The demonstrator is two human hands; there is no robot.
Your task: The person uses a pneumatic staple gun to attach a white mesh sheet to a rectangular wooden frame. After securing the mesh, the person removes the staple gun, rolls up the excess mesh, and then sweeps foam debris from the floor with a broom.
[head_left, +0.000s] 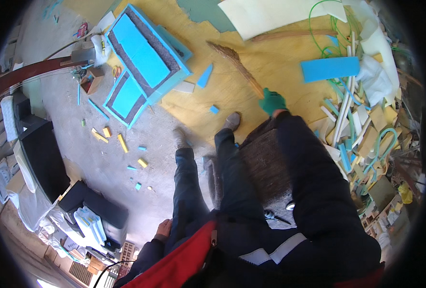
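Observation:
My right hand (272, 102), in a green glove, is closed around the handle of a broom (241, 69). Its brown, frayed bristles point to the far left, over the yellowish sheet (280, 62) on the floor. My bare left hand (164, 227) hangs low beside my left thigh, its fingers loosely extended and nothing visible in them. Scraps of blue foam lie near the broom: a pointed wedge (204, 76) and a small block (214, 109).
Blue foam-topped furniture frames (148, 57) stand at the far left. Yellow and blue offcuts (122, 143) dot the grey floor. A heap of foam strips (362, 125) fills the right side. Black upholstered pieces (42, 156) stand on the left. A dark brown piece (265, 163) lies by my right leg.

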